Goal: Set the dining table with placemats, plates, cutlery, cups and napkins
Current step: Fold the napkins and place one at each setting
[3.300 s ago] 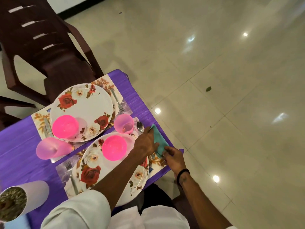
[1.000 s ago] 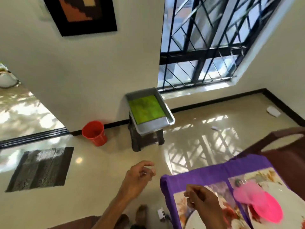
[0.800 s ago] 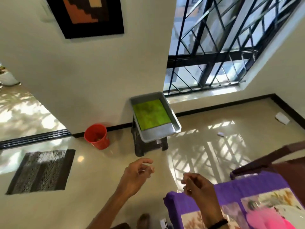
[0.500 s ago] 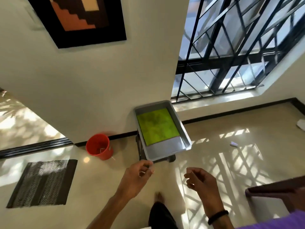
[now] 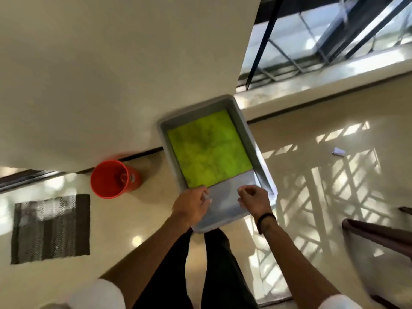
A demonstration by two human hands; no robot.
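one tray [image 5: 256,150], one green cloth [image 5: 209,150], one bucket [image 5: 111,178], one mat [image 5: 51,228], two hands [image 5: 192,206]

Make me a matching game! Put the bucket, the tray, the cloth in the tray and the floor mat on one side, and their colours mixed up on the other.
Things:
1. bucket
2. tray
3. cloth
4. floor mat

Colours:
A. yellow-green
B. dark grey and black
C. red-orange
D. light grey

Pairs: 1-C, 2-D, 3-A, 4-B
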